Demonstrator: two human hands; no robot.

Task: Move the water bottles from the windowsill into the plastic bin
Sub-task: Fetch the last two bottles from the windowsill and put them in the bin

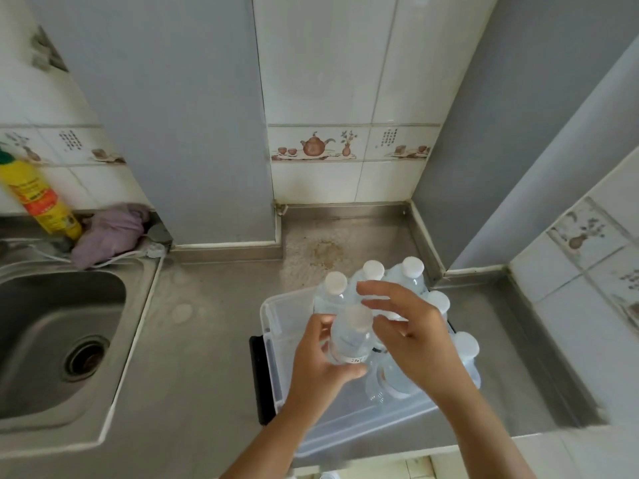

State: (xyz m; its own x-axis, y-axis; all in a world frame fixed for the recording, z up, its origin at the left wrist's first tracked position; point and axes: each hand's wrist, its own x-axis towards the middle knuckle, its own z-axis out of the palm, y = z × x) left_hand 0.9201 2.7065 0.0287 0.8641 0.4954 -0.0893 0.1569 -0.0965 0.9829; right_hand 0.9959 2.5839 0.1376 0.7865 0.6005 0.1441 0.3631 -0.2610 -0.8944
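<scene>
A clear plastic bin [273,326] with a black handle sits on the steel counter at lower centre. Several clear water bottles with white caps stand upright in its far and right part, for example one at the back [411,271]. My left hand [318,364] grips the body of another water bottle [351,335], held upright over the middle of the bin. My right hand [408,330] hovers just to the right of that bottle's cap, fingers spread and relaxed, holding nothing. A bottle lying in the bin below my right hand is partly hidden.
A steel sink [58,337] lies to the left. A yellow bottle [38,198] and a purple cloth [110,233] sit behind it. Tiled and grey walls close the counter's back and right. A stained patch [325,252] marks the counter behind the bin.
</scene>
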